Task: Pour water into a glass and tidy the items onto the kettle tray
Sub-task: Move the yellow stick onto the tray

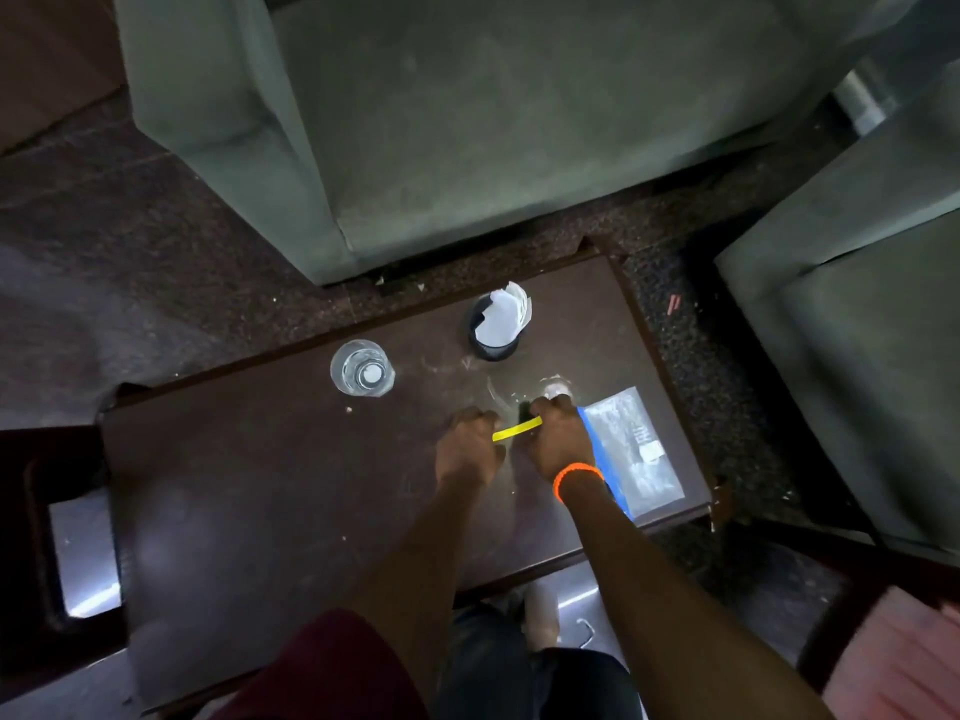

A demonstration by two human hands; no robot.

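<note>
Gripping a yellow strip [517, 428] crosswise, both hands [470, 449] [558, 441].

Glass [362, 368]: clear tumbler, upright on the dark brown table [260, 485], toward the far-left part of the top. It looked to hold some water, level unclear. It stood alone, well apart from both hands.

Bottle [557, 391]: clear plastic, mostly hidden behind the right hand [558, 443], only a blurred pale part showed just beyond the knuckles. Upright or tilted: couldn't tell. Right hand was closed around it; left hand [470, 449] was fisted just beside, and a yellow strip [517, 428] ran between the two hands. Cap state wasn't visible.

Bottle sat right of centre, well apart from the glass.
</note>
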